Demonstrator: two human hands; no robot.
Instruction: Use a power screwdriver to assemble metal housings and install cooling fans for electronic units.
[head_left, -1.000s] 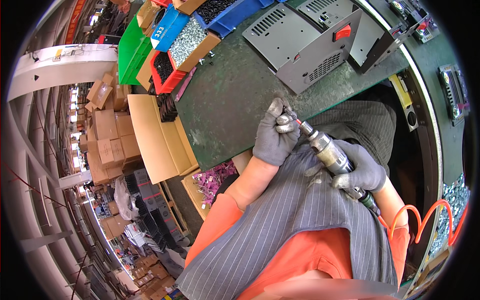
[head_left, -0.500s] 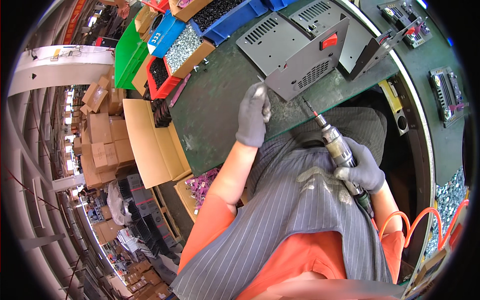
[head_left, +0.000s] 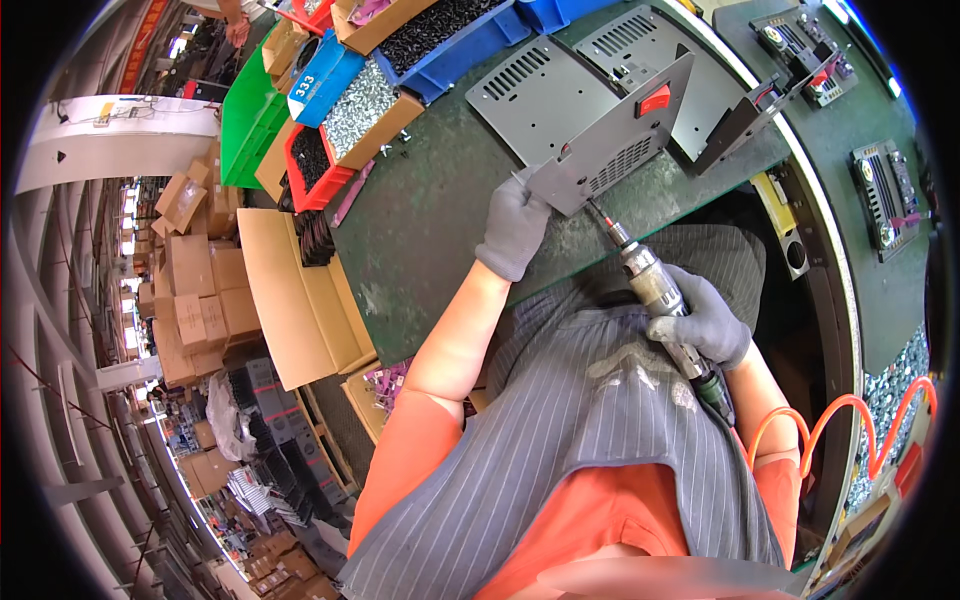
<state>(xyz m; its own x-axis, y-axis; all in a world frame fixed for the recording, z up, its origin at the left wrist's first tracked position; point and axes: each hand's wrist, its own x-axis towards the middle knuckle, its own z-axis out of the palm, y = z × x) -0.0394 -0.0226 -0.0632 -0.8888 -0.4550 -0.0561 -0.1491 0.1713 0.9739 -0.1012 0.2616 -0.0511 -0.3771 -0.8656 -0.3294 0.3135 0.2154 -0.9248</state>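
A grey metal casing panel [head_left: 622, 140] with a red rocker switch [head_left: 655, 100] and rows of vent holes stands upright on the bench, joined to a flat slotted plate [head_left: 545, 95]. My left hand [head_left: 517, 228], in a grey glove, is closed at the panel's left edge, some fingertips hidden. A power screwdriver [head_left: 655, 288] is gripped in my gloved right hand [head_left: 708, 322]. Its bit reaches the panel's lower front corner; whether it sits in a screw is too small to tell.
Behind the panel stands a second grey casing [head_left: 735, 125]. Screws fill a cardboard box [head_left: 385, 130], a red bin [head_left: 330, 190] and a blue bin [head_left: 460, 65] at the back left. Circuit boards [head_left: 880, 200] lie far right. An orange coiled hose [head_left: 840, 405] hangs at right.
My left hand has moved right and closed at the panel's edge. My right hand has brought the screwdriver up and left, its bit now at the panel's lower corner.
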